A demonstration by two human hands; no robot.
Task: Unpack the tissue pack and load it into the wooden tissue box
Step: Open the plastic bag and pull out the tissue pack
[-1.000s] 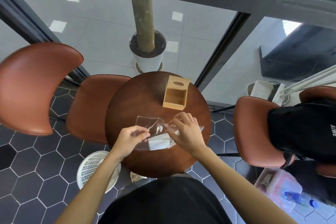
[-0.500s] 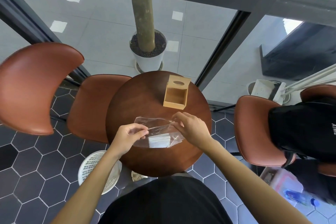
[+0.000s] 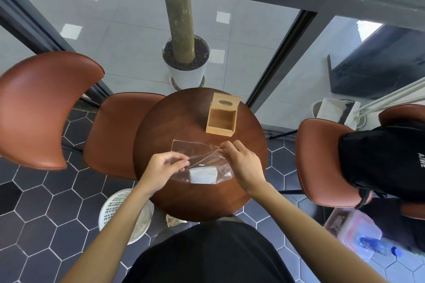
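Head view: round wooden table [image 3: 161, 135] beside glass doors, wooden tissue box [image 3: 221, 119] open and empty at far edge. Left hand [image 3: 163, 169] and right hand [image 3: 241, 163] pinched on clear wrapper [image 3: 195, 154], tissue pack [image 3: 202, 174] inside, lying crosswise between both, box straight ahead, nearer right

A café-like sitting corner is seen. This is shown by a small round dark wooden table [image 3: 161, 135], brown leather-padded chairs [image 3: 43, 108] and black-framed glass walls [image 3: 285, 57].
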